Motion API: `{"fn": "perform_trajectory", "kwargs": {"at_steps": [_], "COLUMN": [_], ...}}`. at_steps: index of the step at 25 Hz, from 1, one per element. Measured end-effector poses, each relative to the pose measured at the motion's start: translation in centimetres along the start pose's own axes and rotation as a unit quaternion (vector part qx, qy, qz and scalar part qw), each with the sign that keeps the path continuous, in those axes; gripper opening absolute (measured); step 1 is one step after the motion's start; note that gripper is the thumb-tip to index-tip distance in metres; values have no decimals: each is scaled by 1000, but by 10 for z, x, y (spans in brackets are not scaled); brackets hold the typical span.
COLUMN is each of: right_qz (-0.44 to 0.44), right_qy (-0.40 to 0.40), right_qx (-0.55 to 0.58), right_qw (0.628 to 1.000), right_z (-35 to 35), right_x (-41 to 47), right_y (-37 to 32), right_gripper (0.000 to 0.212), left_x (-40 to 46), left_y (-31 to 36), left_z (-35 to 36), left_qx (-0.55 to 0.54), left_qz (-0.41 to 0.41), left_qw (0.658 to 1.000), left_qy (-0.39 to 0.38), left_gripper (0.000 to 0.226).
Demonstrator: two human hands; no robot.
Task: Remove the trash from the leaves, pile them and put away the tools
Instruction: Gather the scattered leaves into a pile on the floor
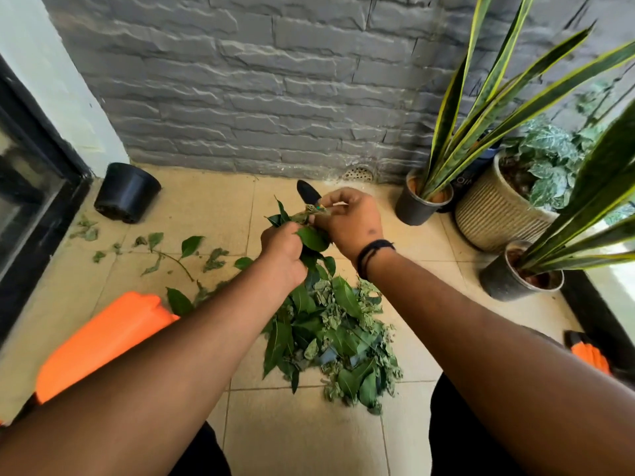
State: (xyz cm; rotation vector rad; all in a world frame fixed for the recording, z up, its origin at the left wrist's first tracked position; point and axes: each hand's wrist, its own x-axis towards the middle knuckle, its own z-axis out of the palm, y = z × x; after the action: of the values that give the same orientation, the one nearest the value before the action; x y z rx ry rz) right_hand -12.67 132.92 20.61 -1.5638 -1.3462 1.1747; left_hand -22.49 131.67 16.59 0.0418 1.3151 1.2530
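1. The pile of leaves (338, 334) lies on the tiled floor (192, 214), directly below both hands and a little nearer to the person; it is the place where each cleaned bunch should go, so I think it is better to work above it, then anything that falls lands there
2. Loose leaves and a twig (171, 255) are scattered on the floor to the left of the left hand, apart from the pile; in my judgement they wait for a later step
3. The left hand (283, 250) is closed around a bunch of green leaves (311, 237), which it holds up above the pile. This hand should stay firm and steady, so the bunch does not come apart when the other hand pulls
4. The right hand (348, 219) touches the top of the bunch, and its fingertips (324, 204) pinch a small piece of trash (314, 210) that looks crumpled, with a bit of green and yellow color; what it is exactly I cannot tell
5. To do this step well, I think the right hand should pull the piece out slowly, away from the left hand, and take only the trash, not the leaves around it
6. A dark tool tip (307, 191) shows just behind the right hand; whether any hand holds it is hidden
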Motion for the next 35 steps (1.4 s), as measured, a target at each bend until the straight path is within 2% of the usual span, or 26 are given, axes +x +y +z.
{"fn": "perform_trajectory", "kwargs": {"at_steps": [1,3,5,7,8,10,12,14,15,17,18,20,23,24,27,28,29,31,33,35], "right_qz": [-39,-93,-127,-132,-127,-78,11,102,132,155,151,143,142,136,89,72,67,101,163,193], "right_qy": [4,1,18,31,30,-35,-100,-42,14,88,87,16,-95,-106,-74,-57,-34,30,75,98], "right_qx": [-67,-114,-146,-181,-190,-140,1,90,75,-95,-186,-322,-470,-491,-529,-534,-519,-424,-266,-94], "right_qw": [997,989,981,974,973,986,995,990,988,979,967,936,866,854,841,841,852,899,947,972], "right_z": [5,8,3,-2,-3,-6,-16,-27,-31,-29,-24,-10,10,14,17,17,16,14,12,8], "right_x": [3,5,5,8,8,9,13,28,37,44,42,32,17,15,12,13,14,26,39,43], "right_y": [5,10,15,22,23,21,20,35,48,83,103,149,212,228,234,228,219,189,150,104], "right_gripper": [20,17,15,10,7,2,14,21,21,22,23,32,73,71,23,22,24,26,24,24], "left_x": [0,0,-6,-12,-12,-5,1,8,11,14,14,9,2,-1,-6,-8,-6,-2,0,-1], "left_y": [2,5,7,7,5,1,1,4,3,-2,-4,-9,-14,-16,-16,-15,-15,-14,-13,-12], "left_z": [-3,-7,-8,-7,-5,-5,-10,-17,-20,-20,-20,-20,-26,-28,-37,-40,-42,-41,-32,-20], "left_qx": [-1,-5,-9,-3,16,61,87,87,84,95,105,86,77,71,75,77,80,76,56,27], "left_qz": [-5,-10,-29,-31,-29,-16,-2,1,2,-2,-10,-27,-39,-44,-58,-61,-63,-59,-52,-43], "left_qw": [1000,1000,999,998,998,997,996,995,995,994,993,995,996,996,995,995,995,995,997,999], "left_qy": [2,1,-25,-55,-59,-36,16,44,55,63,52,44,22,13,-11,-9,-3,3,11,6], "left_gripper": [18,22,11,15,26,37,31,46,50,48,46,45,38,35,29,27,26,28,35,38]}}
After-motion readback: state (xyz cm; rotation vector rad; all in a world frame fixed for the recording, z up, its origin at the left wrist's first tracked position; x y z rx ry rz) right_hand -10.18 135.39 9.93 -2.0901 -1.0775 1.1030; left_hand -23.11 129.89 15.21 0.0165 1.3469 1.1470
